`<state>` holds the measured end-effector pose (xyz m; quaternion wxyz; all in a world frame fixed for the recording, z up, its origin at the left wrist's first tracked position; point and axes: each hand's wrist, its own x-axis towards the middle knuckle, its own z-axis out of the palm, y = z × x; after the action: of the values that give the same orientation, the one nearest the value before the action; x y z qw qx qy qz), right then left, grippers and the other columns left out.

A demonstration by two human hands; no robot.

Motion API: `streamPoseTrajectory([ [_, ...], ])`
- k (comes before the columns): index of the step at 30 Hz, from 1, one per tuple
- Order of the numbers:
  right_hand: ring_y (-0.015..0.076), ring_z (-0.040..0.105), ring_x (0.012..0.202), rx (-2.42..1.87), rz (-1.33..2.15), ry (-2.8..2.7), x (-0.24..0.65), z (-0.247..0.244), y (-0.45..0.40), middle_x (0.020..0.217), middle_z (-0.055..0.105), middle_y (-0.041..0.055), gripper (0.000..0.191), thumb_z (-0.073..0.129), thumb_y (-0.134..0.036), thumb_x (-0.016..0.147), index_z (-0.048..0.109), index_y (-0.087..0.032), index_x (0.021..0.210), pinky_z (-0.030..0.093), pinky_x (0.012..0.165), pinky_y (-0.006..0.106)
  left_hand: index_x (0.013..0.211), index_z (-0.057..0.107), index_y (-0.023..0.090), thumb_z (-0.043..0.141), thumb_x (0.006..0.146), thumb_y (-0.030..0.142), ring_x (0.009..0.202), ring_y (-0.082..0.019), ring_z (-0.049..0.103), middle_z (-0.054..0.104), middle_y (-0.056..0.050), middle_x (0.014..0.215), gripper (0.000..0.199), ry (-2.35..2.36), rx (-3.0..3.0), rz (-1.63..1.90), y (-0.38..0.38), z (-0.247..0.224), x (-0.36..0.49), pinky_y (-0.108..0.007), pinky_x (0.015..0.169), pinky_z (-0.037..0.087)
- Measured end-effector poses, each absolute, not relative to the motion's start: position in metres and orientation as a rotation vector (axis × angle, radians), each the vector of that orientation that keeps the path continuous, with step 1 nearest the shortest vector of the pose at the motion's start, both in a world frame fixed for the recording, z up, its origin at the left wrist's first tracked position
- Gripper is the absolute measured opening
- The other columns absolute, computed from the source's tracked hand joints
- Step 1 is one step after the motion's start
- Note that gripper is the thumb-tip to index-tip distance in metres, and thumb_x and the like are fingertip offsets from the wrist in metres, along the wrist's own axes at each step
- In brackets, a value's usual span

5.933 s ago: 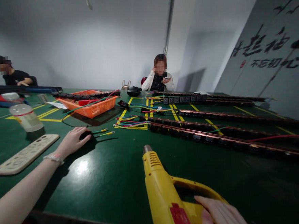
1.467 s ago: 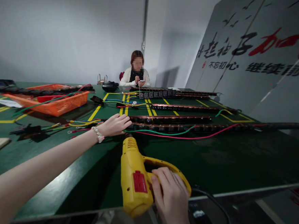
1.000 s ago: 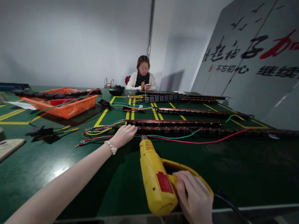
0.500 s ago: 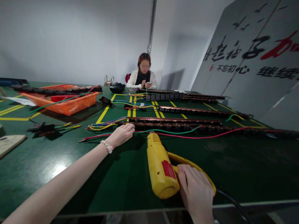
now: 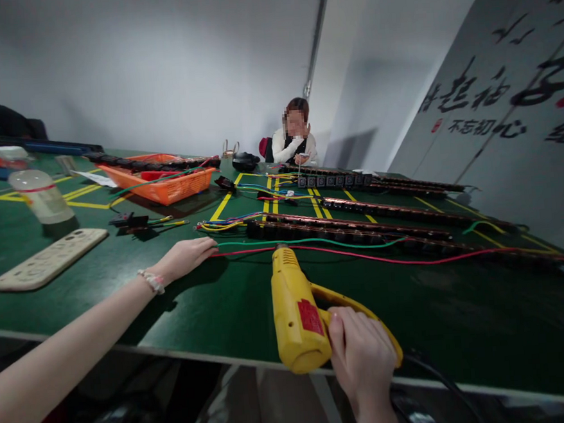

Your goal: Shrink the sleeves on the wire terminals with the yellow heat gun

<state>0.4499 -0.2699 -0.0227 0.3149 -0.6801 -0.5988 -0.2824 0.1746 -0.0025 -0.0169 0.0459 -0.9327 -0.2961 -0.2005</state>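
Yellow plastic heat gun [image 5: 296,307] fills your right hand [image 5: 364,354], grip closed — nozzle near the thin red wire [image 5: 362,257] and thin green wire [image 5: 322,240], which your left hand [image 5: 186,257] pinches. Beyond, long black-and-copper strips [image 5: 350,226] cross the green bench [image 5: 221,306].

Left arm reaching out, right hand clenched at the heat gun [image 5: 299,323]

The left forearm [image 5: 74,348] slants in and away from the body, left of the heat gun. Its wrist [image 5: 154,281] is nearly straight, and the left hand [image 5: 186,258] lies low with the back up and fingers together, pointing toward the gun's nozzle end; its fingertips seem slightly curled. The right hand [image 5: 361,344] wraps the gun's handle, knuckles up, with the right wrist [image 5: 375,401] below, nearer the body.
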Motion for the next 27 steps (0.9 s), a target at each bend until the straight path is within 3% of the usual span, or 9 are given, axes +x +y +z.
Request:
streamPoseTrajectory([
  [5, 0.0147, 0.048, 0.065, -1.722, -0.653, -1.638, 0.418, -0.022, -0.258, 0.066, 0.058, 0.0011, 0.028, 0.034, -0.021, 0.092, 0.058, -0.019, 0.076, 0.030, 0.066, 0.029, 0.082, 0.062, 0.024, 0.033, 0.089, 0.051, 0.073, -0.019, 0.061, 0.066, -0.003, 0.077, 0.041, -1.408, -2.838, -0.602, -0.002, -0.013, 0.158, -0.023, 0.063, 0.038],
  [11, 0.0155, 0.045, 0.066, -1.629, -0.577, -1.678, 0.368, -0.026, -0.239, 0.066, 0.054, 0.0013, 0.027, 0.033, -0.022, 0.091, 0.055, -0.019, 0.075, 0.028, 0.066, 0.031, 0.062, 0.062, 0.021, 0.029, 0.087, 0.054, 0.066, -0.020, 0.059, 0.067, -0.008, 0.071, 0.053, -1.679, -2.756, -0.643, 0.004, -0.014, 0.158, -0.025, 0.058, 0.033],
  [20, 0.0161, 0.049, 0.071, -1.625, -0.392, -1.755, 0.325, -0.020, -0.221, 0.073, 0.057, 0.0019, 0.030, 0.032, -0.029, 0.094, 0.057, -0.019, 0.080, 0.031, 0.069, 0.032, 0.060, 0.064, 0.019, 0.030, 0.084, 0.058, 0.058, -0.017, 0.053, 0.065, -0.008, 0.067, 0.057, -1.839, -2.649, -0.665, 0.005, -0.014, 0.153, -0.026, 0.051, 0.023],
  [23, 0.0151, 0.054, 0.086, -1.497, -0.292, -1.781, 0.335, -0.017, -0.228, 0.090, 0.063, 0.0031, 0.026, 0.036, -0.030, 0.094, 0.058, -0.018, 0.099, 0.036, 0.081, 0.030, 0.058, 0.063, 0.019, 0.032, 0.082, 0.059, 0.057, -0.017, 0.050, 0.063, -0.006, 0.063, 0.056, -1.881, -2.605, -0.739, 0.007, -0.015, 0.150, -0.026, 0.051, 0.022],
  [25, 0.0165, 0.055, 0.097, -1.491, -0.278, -1.790, 0.348, -0.018, -0.235, 0.100, 0.064, 0.0036, 0.028, 0.042, -0.036, 0.091, 0.057, -0.019, 0.107, 0.032, 0.096, 0.034, 0.056, 0.061, 0.019, 0.033, 0.081, 0.059, 0.056, -0.016, 0.048, 0.060, -0.005, 0.060, 0.055, -1.919, -2.573, -0.804, 0.010, -0.016, 0.148, -0.026, 0.051, 0.023],
  [27, 0.0183, 0.057, 0.093, -1.513, -0.350, -1.775, 0.361, -0.019, -0.241, 0.097, 0.065, 0.0040, 0.036, 0.051, -0.047, 0.085, 0.059, -0.017, 0.105, 0.031, 0.099, 0.037, 0.055, 0.060, 0.018, 0.035, 0.080, 0.059, 0.054, -0.015, 0.045, 0.056, -0.004, 0.056, 0.054, -1.940, -2.566, -0.869, 0.013, -0.017, 0.146, -0.026, 0.051, 0.023],
])
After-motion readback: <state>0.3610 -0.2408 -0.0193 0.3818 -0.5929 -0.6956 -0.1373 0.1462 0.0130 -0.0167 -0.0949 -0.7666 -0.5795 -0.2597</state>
